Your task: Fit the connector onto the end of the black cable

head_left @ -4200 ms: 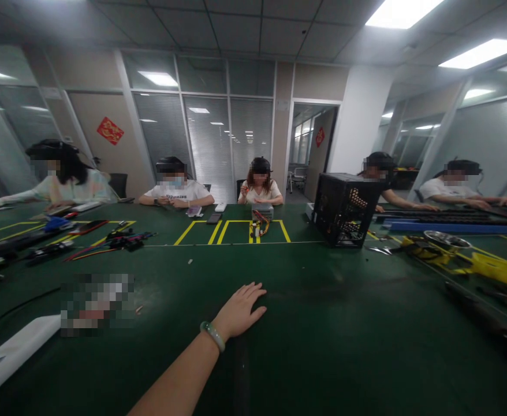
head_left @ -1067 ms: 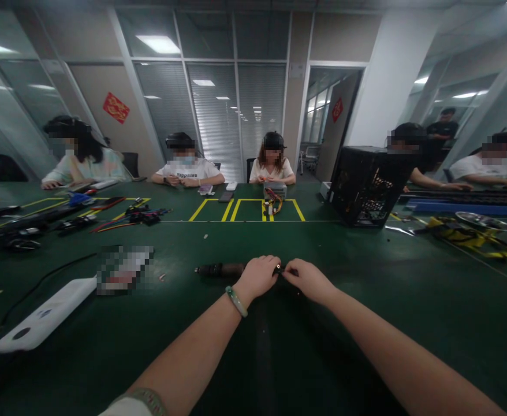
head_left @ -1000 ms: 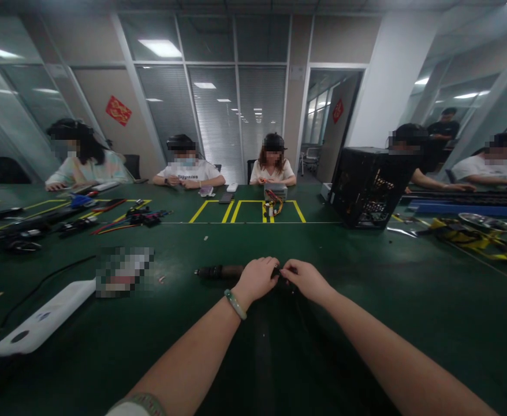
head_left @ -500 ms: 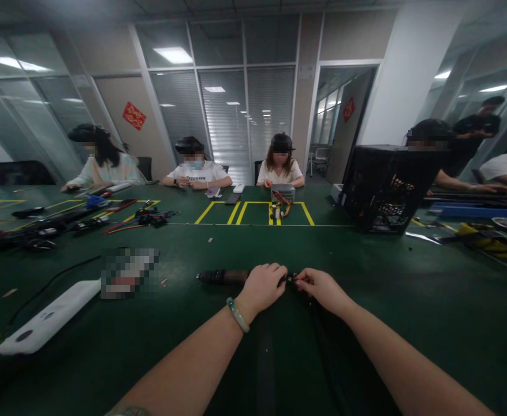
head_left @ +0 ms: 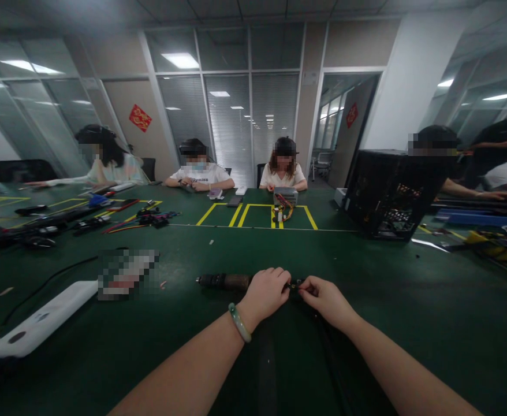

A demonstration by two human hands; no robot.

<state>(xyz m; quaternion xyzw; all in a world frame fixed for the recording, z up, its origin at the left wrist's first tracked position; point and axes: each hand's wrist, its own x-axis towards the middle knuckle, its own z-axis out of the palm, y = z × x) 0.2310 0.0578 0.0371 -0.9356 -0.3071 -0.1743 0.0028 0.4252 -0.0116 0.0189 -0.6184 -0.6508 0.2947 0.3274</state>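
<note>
A dark, slim electric screwdriver [head_left: 231,282] lies on the green table, its metal tip pointing left. My left hand [head_left: 267,292], with a jade bangle on the wrist, is closed around its rear end. Just to the right, my right hand [head_left: 323,294] pinches the small end of a black cable [head_left: 329,352] close against the back of the screwdriver. From there the cable runs down toward the table's near edge. The fingertips partly cover the joint, so I cannot tell whether the cable's end is seated.
On the left lie a white power strip [head_left: 45,318] with a black cord and a blurred-out flat object [head_left: 127,274]. Loose wires [head_left: 149,215] lie beyond. A black computer case [head_left: 381,193] stands back right. Several people sit around the table; a power supply [head_left: 285,193] is opposite.
The view has shifted slightly. Both hands keep their hold at the screwdriver's rear with little movement. A person at the far left has stretched an arm out to the left.
</note>
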